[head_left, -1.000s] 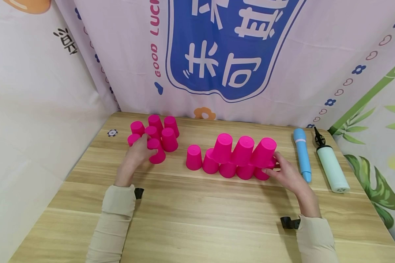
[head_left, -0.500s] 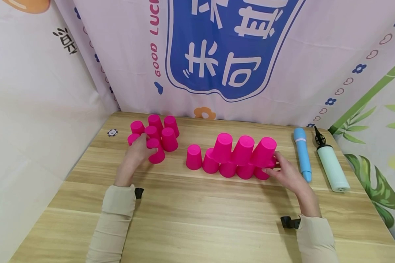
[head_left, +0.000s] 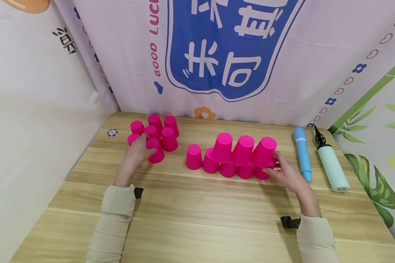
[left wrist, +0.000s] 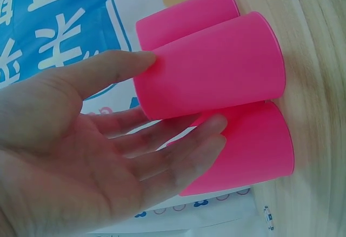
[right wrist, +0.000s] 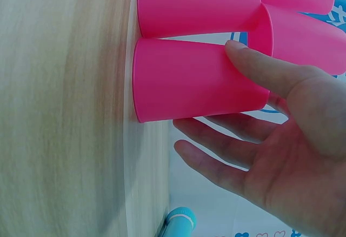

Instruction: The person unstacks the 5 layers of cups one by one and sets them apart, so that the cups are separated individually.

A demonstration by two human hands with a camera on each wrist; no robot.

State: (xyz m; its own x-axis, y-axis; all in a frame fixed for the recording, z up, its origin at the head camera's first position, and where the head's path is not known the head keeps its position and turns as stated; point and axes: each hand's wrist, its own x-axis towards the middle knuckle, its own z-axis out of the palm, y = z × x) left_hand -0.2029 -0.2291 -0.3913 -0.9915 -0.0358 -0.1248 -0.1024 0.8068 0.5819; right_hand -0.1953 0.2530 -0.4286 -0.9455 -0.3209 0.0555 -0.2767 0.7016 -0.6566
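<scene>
Bright pink plastic cups stand upside down in two groups. At the left, in the head view, my left hand (head_left: 136,150) holds the nearest cup (head_left: 158,155) of a cluster. In the left wrist view, the thumb lies at the top of that cup (left wrist: 216,66), its fingers along the other side. Toward the right is a row of several cups (head_left: 194,157) with three more cups (head_left: 243,150) stacked on it. My right hand (head_left: 286,173) grips the row's rightmost bottom cup (right wrist: 189,80) between thumb and fingers.
A blue microphone-shaped tube (head_left: 303,153) and a pale green hand pump (head_left: 332,166) lie right of the right hand. A small round chip (head_left: 112,133) rests near the table's (head_left: 210,219) left edge. A printed curtain (head_left: 135,73) hangs behind the table.
My left hand's cup has shifted very slightly left, toward the cluster. The right hand and the stacked row stay put.
</scene>
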